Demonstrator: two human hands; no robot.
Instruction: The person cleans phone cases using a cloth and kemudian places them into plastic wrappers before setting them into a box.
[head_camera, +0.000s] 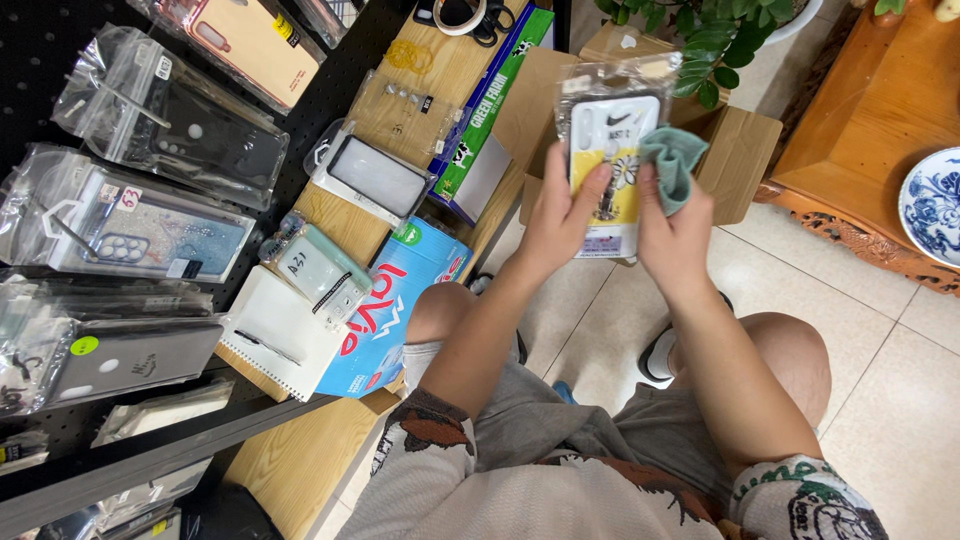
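Note:
My left hand (562, 205) grips a phone case in a clear plastic bag (607, 140), white with a yellow picture, held upright in front of me. My right hand (672, 225) holds a folded green cloth (674, 160) against the bag's right edge. Both hands are over the tiled floor, above my knees, with an open cardboard box (740, 150) just behind them.
A black pegboard (45, 40) at left carries several bagged phone cases (175, 125). On the wooden shelf (300, 450) lie a bagged green case (320, 272), a white notebook with pen (280, 335), a blue box (400, 300) and a green box (490, 100). A carved wooden table with a blue-white plate (935, 205) stands at right.

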